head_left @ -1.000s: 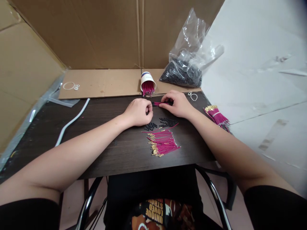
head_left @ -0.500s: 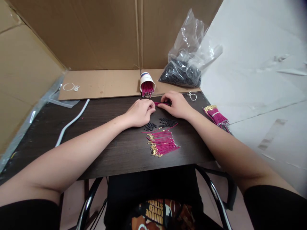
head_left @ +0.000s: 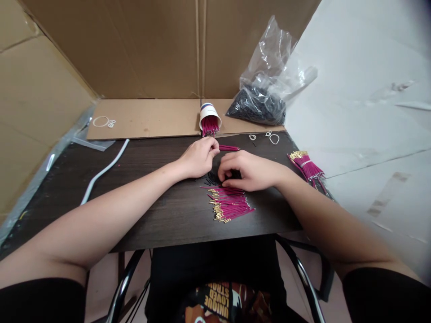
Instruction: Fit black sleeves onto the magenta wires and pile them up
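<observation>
Left fingers (head_left: 213, 143): curled in close at the left end of a small magenta wire cluster (head_left: 230, 148); cannot tell whether pinching
Right fingers (head_left: 222, 171): bent down over loose black tubes (head_left: 210, 180), with a gap to the thumb; any grip hidden
Gold-tipped magenta wires (head_left: 232, 208): laid in a row on the desk (head_left: 161, 215), just nearer than the black tubes
Paper cup (head_left: 208, 109): tipped on its side, stuffed with magenta wires
Plastic bag (head_left: 269, 49): clear, holding black pieces (head_left: 257, 106), right of the cup
Banded bundle (head_left: 307, 167): at the desk's right edge
</observation>
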The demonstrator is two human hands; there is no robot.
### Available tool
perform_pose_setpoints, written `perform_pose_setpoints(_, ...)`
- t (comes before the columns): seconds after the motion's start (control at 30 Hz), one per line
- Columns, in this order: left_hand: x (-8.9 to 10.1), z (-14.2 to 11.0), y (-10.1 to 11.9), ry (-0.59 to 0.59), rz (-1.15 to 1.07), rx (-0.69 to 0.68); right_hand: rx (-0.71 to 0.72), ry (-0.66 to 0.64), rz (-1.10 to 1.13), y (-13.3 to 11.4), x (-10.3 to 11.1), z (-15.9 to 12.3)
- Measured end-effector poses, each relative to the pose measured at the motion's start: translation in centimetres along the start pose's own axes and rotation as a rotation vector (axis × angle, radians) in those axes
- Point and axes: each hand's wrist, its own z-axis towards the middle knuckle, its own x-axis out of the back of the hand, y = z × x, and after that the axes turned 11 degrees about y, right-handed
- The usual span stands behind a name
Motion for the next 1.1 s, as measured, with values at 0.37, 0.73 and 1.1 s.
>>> perform_pose_setpoints(0.37,0.4,0.3,0.3,0.107,-0.165,0.089,0.002,-0.084,-0.164,0.1,-1.3,0.2)
perform_pose_setpoints(0.73,-0.1,0.5,-0.6,0.144,-0.35,0.215,0.029,0.426,-0.058,-1.7,1.4,-0.3)
perform_pose_setpoints(1.1,0.0,0.4,-0.6,0.154,-0.314,0.21,-0.136,0.75,-0.089,1.3,0.2,0.1)
